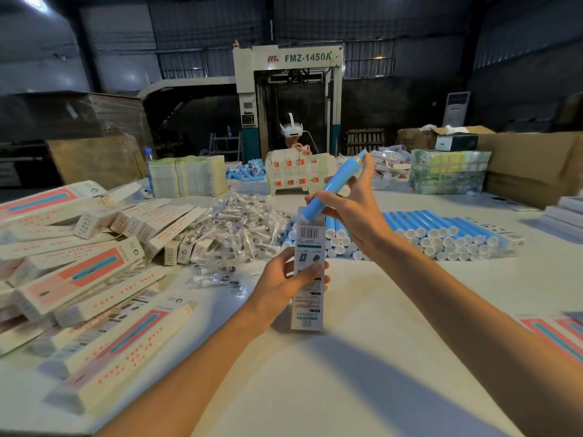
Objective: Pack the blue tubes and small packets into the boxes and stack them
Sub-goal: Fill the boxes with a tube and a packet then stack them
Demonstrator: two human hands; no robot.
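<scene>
My left hand [285, 280] grips a tall white box [307, 298] that stands upright on the white table, its top end open. My right hand [347, 200] holds a blue tube [336, 186] with an orange ring near its upper tip. The tube is tilted, and its lower end sits in the mouth of the box. Behind the box lies a heap of small clear packets [239, 228]. To the right, many more blue tubes [441, 233] lie stacked in rows. Packed boxes [79, 269] are piled loosely on the left.
Across the table [362, 357] a person [293, 137] wearing a headset holds a flat printed carton sheet [298, 175]. Stacks of flat cartons [189, 175], wrapped bundles [449, 171] and cardboard cases [533, 165] line the far side. More boxes [555, 335] lie at the right edge.
</scene>
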